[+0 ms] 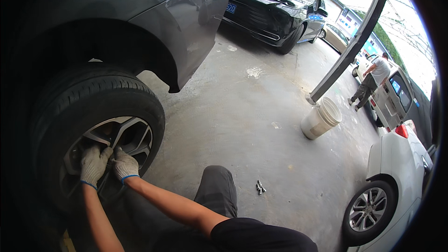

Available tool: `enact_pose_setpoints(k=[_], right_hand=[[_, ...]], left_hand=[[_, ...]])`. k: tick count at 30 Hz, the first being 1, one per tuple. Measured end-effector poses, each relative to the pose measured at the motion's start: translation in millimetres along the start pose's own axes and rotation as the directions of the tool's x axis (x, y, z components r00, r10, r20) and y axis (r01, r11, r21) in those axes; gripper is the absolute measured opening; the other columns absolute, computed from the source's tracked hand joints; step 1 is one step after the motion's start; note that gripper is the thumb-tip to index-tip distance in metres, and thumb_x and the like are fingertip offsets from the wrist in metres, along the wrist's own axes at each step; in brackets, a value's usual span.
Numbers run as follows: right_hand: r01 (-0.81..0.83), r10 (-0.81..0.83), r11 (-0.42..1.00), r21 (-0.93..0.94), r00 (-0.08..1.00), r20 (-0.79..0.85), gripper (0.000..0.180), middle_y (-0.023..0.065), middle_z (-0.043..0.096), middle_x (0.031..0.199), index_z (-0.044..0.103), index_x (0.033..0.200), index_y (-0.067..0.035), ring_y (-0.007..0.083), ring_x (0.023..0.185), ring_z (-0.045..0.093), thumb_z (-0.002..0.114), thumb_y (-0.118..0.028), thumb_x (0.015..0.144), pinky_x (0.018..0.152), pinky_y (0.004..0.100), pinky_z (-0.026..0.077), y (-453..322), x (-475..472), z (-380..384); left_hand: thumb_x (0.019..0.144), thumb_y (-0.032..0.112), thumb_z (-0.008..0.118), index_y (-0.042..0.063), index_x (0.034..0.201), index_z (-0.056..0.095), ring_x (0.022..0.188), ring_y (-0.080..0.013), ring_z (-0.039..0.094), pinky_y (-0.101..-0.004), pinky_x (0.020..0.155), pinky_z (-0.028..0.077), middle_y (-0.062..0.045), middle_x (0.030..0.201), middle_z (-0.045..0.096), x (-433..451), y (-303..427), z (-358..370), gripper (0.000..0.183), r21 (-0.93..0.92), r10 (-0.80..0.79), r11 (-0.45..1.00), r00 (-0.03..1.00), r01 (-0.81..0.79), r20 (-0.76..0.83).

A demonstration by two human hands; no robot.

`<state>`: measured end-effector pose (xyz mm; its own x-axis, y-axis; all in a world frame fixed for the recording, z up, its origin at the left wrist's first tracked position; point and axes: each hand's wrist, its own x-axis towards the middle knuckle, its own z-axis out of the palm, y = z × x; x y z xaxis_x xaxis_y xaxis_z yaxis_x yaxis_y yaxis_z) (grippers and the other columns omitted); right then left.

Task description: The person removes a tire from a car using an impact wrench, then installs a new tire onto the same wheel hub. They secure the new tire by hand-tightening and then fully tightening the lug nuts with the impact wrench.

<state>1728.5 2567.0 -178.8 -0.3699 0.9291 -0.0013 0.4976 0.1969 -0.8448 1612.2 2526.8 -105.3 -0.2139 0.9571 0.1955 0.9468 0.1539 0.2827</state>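
A car wheel [115, 129] with a black tyre and a two-tone alloy rim sits under the dark wheel arch of a grey car. Both my hands wear knitted work gloves with blue cuffs. My left hand [95, 165] is at the rim's spokes near the hub, with its thumb pointing towards the other hand. Close beside it, my right hand [125, 165] is also at the middle of the rim. The fingertips and whatever they may hold are hidden or too dark to tell. Several metal wheel bolts or nuts [260, 187] lie on the floor right of my knee.
A white plastic bucket [320, 120] stands by the foot of a slanting-looking metal post [350, 42]. A black car [266, 10] is parked ahead, and a white car [402, 168] at the right. Farther off, a person [376, 73] stands beside a white vehicle [390, 101].
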Motion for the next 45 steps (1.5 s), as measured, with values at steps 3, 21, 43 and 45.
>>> enact_pose_setpoints(k=[3, 21, 43, 45], right_hand=[[0.127, -0.126, 0.992, -0.003, 0.985, -0.116, 0.037, 0.0259, 0.066, 0.104, 0.053, 0.117, 0.001, 0.0425, 0.098, 0.064, 0.054, -0.023, 0.089, 0.081, 0.0491, 0.051, 15.5, 5.8, 10.5], [0.228, -0.247, 0.967, 0.114, 0.947, 0.203, 0.035, 0.0136, 0.069, 0.108, 0.061, 0.118, 0.005, 0.0208, 0.093, 0.063, 0.058, -0.009, 0.086, 0.085, 0.0312, 0.049, 5.2, 18.1, 28.7], [0.315, -0.303, 0.783, -0.536, 0.946, 0.113, 0.034, 0.0253, 0.062, 0.106, 0.058, 0.113, 0.002, 0.04, 0.092, 0.063, 0.057, -0.022, 0.089, 0.081, 0.0503, 0.05, 29.4, 29.0, 42.1], [0.277, -0.278, 0.887, -0.37, 0.959, 0.05, 0.036, 0.0268, 0.065, 0.093, 0.053, 0.113, 0.004, 0.043, 0.087, 0.064, 0.058, -0.021, 0.088, 0.076, 0.0495, 0.052, 13.8, 20.2, 44.6]], left_hand=[[0.092, 0.046, 0.059, -0.002, 0.107, 0.063, 0.096, -0.0439, 0.059, -0.0513, 0.085, 0.046, -0.027, 0.1, 0.064, 2.1, -2.1, 10.5, 0.05, -0.007, 0.047, 0.999, 0.997, -0.047, -0.06], [0.088, 0.037, 0.055, 0.002, 0.123, 0.057, 0.112, -0.0368, 0.06, -0.0463, 0.092, 0.049, -0.023, 0.124, 0.06, -519.2, -140.3, 268.2, 0.05, -0.267, -0.959, 0.168, 0.22, 0.949, 0.178], [0.091, 0.045, 0.053, 0.009, 0.134, 0.046, 0.127, -0.0331, 0.04, -0.0554, 0.106, 0.03, -0.013, 0.138, 0.045, -453.1, -423.0, 261.6, 0.057, 0.195, -0.954, 0.301, 0.291, 0.934, 0.076], [0.092, 0.043, 0.053, 0.009, 0.131, 0.049, 0.122, -0.0325, 0.043, -0.0543, 0.103, 0.032, -0.013, 0.134, 0.048, -444.4, -430.8, 255.6, 0.052, 0.193, -0.947, 0.321, 0.318, 0.927, 0.047]])
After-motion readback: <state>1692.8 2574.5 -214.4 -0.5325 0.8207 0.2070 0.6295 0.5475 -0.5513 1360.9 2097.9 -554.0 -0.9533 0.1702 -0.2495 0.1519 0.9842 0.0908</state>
